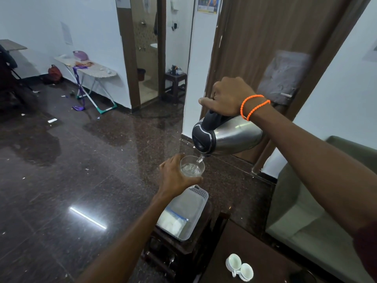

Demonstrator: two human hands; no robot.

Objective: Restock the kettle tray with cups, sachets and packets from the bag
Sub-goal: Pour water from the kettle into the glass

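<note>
With the right hand (228, 97) gripping the tilted steel kettle (228, 135) and the left hand (175, 176) wrapped round a clear glass (192, 166) above the white plastic tray (201, 194), overfilling could wet the sachet bag (173, 220).

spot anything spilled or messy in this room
No spill at the pour: water from the kettle lands inside the glass. Small bits of litter lie scattered on the dark floor near the ironing board.

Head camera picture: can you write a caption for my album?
Right hand tips a steel kettle, pouring water into a clear glass gripped by the left hand.
</note>
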